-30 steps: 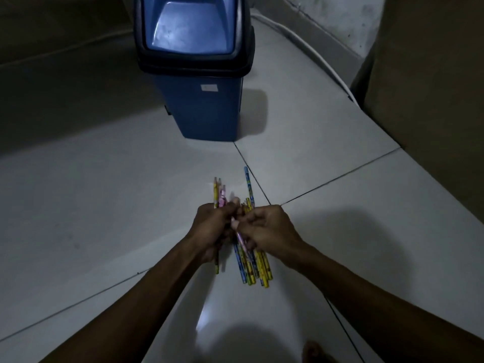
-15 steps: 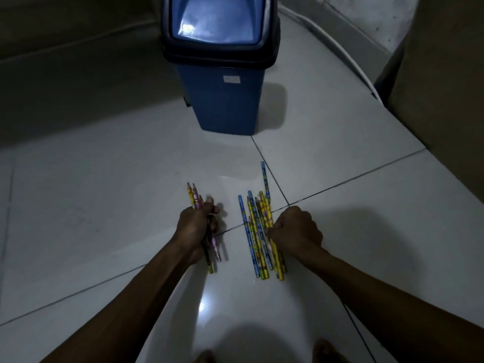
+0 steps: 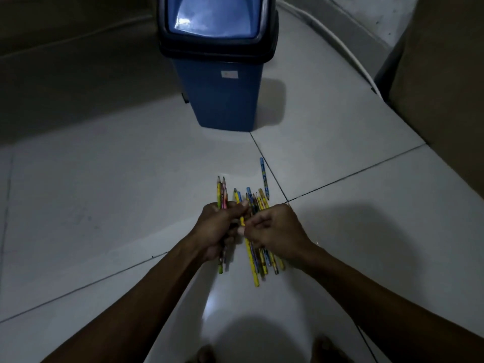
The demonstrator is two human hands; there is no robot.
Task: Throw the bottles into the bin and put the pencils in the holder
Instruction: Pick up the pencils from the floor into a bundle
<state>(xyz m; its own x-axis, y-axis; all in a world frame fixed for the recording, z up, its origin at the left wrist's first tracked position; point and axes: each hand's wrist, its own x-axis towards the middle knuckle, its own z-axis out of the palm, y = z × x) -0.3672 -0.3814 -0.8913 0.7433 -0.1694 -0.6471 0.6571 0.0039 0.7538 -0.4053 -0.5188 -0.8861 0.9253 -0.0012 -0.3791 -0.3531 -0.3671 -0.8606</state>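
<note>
My left hand (image 3: 218, 227) is closed around a small bunch of pencils (image 3: 222, 192) that stick out above and below the fist. My right hand (image 3: 275, 229) pinches a yellow pencil (image 3: 250, 260) between thumb and fingers and holds it against my left hand. Under and beside my right hand lies a pile of several yellow and blue pencils (image 3: 264, 260) on the white tiled floor. One blue pencil (image 3: 264, 176) lies apart, just beyond the pile. A blue bin (image 3: 220, 61) with a black rim and swing lid stands further ahead. No bottles or holder are in view.
A white cable (image 3: 337, 40) runs along the wall at the back right. A brown panel or piece of furniture (image 3: 442, 82) rises on the right. My toes (image 3: 324, 349) show at the bottom edge. The room is dim.
My hands were apart half a second ago, the right one down on the pile. Now the right hand has come up with a yellow pencil and met the left hand.
</note>
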